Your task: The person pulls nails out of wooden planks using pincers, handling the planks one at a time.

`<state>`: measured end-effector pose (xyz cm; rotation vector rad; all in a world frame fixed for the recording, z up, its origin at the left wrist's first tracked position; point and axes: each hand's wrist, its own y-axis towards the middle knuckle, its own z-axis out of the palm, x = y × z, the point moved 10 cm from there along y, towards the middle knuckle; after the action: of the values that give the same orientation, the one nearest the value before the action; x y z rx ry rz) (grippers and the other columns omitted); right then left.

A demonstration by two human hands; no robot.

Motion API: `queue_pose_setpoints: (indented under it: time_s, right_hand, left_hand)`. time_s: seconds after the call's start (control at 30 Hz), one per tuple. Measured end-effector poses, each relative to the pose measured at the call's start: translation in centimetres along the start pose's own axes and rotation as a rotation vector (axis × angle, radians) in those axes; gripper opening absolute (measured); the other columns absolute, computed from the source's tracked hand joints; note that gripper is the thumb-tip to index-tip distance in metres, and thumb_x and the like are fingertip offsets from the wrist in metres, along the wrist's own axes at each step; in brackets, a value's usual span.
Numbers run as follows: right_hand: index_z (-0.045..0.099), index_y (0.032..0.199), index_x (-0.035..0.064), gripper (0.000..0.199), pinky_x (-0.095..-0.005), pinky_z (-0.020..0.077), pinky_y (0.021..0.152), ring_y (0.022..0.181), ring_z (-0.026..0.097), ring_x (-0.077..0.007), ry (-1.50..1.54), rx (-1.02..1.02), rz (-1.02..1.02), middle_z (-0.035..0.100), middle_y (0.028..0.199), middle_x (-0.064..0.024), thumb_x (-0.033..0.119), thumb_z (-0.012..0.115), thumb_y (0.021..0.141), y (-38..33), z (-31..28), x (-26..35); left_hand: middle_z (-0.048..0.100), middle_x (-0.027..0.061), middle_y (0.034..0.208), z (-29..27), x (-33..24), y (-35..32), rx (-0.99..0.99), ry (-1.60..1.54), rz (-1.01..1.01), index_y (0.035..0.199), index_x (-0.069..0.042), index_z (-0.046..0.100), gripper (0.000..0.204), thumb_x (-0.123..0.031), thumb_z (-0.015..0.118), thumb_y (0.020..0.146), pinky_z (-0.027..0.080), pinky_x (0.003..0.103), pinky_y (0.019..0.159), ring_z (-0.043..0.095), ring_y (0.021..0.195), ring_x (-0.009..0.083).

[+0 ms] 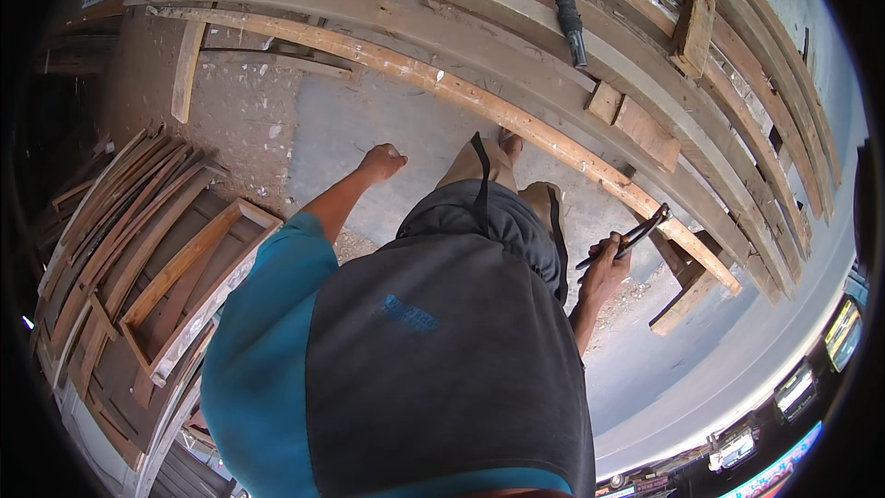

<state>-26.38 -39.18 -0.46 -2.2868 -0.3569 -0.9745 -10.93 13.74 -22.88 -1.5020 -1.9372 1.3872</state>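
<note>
My right hand (604, 269) is closed around the handles of black pincers (640, 237). Their jaws point away from me and overlap the right part of a long, light wooden beam (516, 118); whether they touch it I cannot tell. That beam runs across in front of me, with small pale marks and specks along it. My left hand (383, 163) hangs over the grey floor to the left of my legs, its fingers curled into a loose fist. Nothing sticks out of it.
Beyond the beam lie several long grey-brown timbers (461, 32), with a dark power tool (564, 9) and short wood blocks (693, 29) on them. Wooden frames and boards (198, 286) are stacked at the left. Short wood pieces (684, 304) prop the beam's right end. Vehicles stand far right.
</note>
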Motion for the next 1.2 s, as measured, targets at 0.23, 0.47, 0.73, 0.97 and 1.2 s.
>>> queue_pose_setpoints:
  time_s: [0.23,0.47,0.73,0.97,1.2]
  right_hand:
    - [0.060,0.100,-0.0032,0.031,-0.0309,0.0491,0.057,0.061,0.057,-0.0146,0.004,0.069,-0.089,0.057,0.071,-0.0054,0.027,0.055,0.106,-2.7,4.2,-2.2]
    - [0.056,0.090,0.0022,0.031,-0.0289,0.0470,0.054,0.058,0.055,-0.0124,0.043,0.012,0.024,0.056,0.069,-0.0032,0.029,0.057,0.105,-11.5,9.6,-10.1]
    - [0.063,0.091,-0.0123,0.050,-0.0438,0.0508,0.063,0.066,0.066,-0.0308,-0.569,0.384,0.358,0.062,0.068,-0.0141,0.037,0.058,0.098,-33.0,20.2,-34.3]
    - [0.063,0.092,-0.0126,0.051,-0.0444,0.0503,0.064,0.068,0.066,-0.0311,-0.458,0.244,0.519,0.062,0.070,-0.0153,0.038,0.059,0.098,-43.4,25.5,-29.5]
    - [0.064,0.094,-0.0129,0.052,-0.0450,0.0497,0.065,0.069,0.066,-0.0314,-0.310,0.067,0.531,0.063,0.072,-0.0165,0.038,0.059,0.097,-49.2,31.4,-20.7]
  left_hand:
    - [0.074,0.0095,0.083,-1.1,5.2,-1.3,0.058,-0.263,0.079,0.094,-0.001,0.072,0.036,-0.037,0.073,0.089,0.055,0.033,0.074,0.070,0.078,0.0190]
    - [0.073,0.0190,0.103,-9.9,8.6,-4.2,0.141,0.087,0.295,0.105,-0.002,0.071,0.044,-0.042,0.073,0.087,0.054,0.040,0.090,0.070,0.100,0.0324]
    - [0.066,0.0224,0.126,-28.6,14.9,-0.4,-0.259,0.131,0.139,0.132,-0.004,0.059,0.055,-0.034,0.073,0.088,0.049,0.043,0.103,0.061,0.123,0.0368]
    - [0.041,0.0184,0.152,-49.6,11.3,0.5,-0.928,0.249,0.532,0.149,-0.008,0.041,0.083,-0.020,0.083,0.079,0.033,0.052,0.117,0.038,0.142,0.0407]
    - [0.042,0.0183,0.150,-60.5,11.5,6.0,-0.747,0.486,0.685,0.150,-0.013,0.044,0.082,-0.017,0.084,0.078,0.034,0.052,0.116,0.040,0.139,0.0404]
